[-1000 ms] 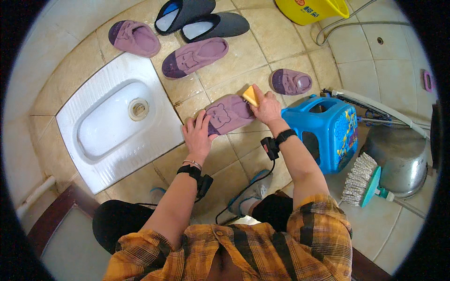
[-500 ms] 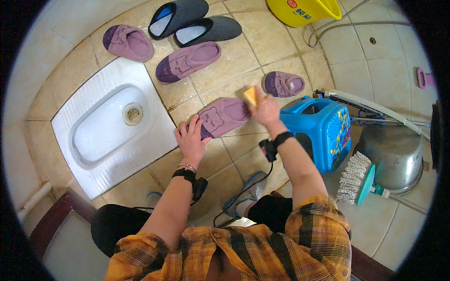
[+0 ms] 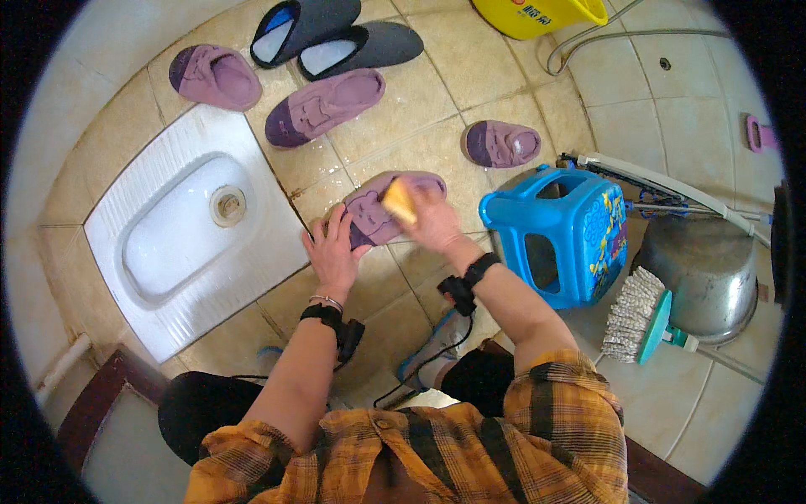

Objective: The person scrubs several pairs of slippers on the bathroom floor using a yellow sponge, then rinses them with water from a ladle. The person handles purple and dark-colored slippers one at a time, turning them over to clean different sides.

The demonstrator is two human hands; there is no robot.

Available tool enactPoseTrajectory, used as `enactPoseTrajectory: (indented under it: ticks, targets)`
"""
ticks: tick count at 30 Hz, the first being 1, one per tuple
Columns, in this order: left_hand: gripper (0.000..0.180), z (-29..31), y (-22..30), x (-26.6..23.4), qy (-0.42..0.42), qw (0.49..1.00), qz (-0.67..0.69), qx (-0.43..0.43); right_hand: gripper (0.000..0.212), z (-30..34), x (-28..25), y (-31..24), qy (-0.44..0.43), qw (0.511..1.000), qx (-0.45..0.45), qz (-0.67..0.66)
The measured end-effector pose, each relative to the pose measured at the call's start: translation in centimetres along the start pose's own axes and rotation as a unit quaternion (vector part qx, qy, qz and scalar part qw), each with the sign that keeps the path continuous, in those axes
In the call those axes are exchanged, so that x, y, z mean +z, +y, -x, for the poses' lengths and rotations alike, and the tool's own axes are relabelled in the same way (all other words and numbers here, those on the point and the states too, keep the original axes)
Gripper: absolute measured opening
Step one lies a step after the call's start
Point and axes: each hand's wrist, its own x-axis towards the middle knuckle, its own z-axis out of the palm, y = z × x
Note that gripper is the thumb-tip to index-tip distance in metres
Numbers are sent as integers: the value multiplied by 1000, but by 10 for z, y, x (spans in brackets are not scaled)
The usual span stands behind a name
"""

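A mauve slipper (image 3: 372,215) with a stitched animal face lies on the wet tiled floor in front of me. My left hand (image 3: 334,259) grips its dark purple toe, with thumb and fingers on either side. In my right hand (image 3: 435,223) is a yellow block-shaped scrubber (image 3: 400,201), pressed against the slipper's upper near the opening. My fingers hide its underside, so I cannot tell whether it has bristles. Beyond these lie a smaller mauve slipper (image 3: 502,144), two more mauve slippers, one in the middle (image 3: 323,109) and one at far left (image 3: 216,77), and a pair of dark grey slippers (image 3: 374,50).
A white squat toilet (image 3: 277,239) is set into the floor at left. To the right stand a blue plastic stool (image 3: 562,244), a metal pot (image 3: 701,281) and a mop head (image 3: 642,319). A yellow bucket (image 3: 537,17) and grey hose (image 3: 579,55) are at the back.
My right hand has moved left with the yellow scrubber, from the slipper's heel end to its middle. My left hand stays on the toe. The whole view has shifted slightly.
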Motion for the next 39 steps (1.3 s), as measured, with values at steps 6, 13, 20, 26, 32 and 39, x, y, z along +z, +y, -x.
enactPoseTrajectory:
  ticks: [6, 13, 20, 26, 32, 39]
  targets:
    - [68, -1, 0, -4, -12, 1000, -5, 2, 79, -6, -9, 58, 12, 979, 169, 111]
    - [76, -8, 8, -5, -7, 997, 77, -19, 62, -3, -2, 32, -38, 941, 271, -200]
    - [75, -18, 14, -4, 13, 982, 183, -43, 46, -21, 27, -46, -87, 894, 155, -411]
    - [74, -28, 12, -9, 23, 939, 330, -93, 58, -61, 9, -54, -30, 965, 110, -235]
    - [68, -37, 18, -12, 75, 949, 298, -71, 59, -125, -48, -27, 101, 990, 72, -60]
    - [42, -30, 10, 2, 36, 968, 230, -94, 60, -111, -44, 34, 72, 976, 176, -104]
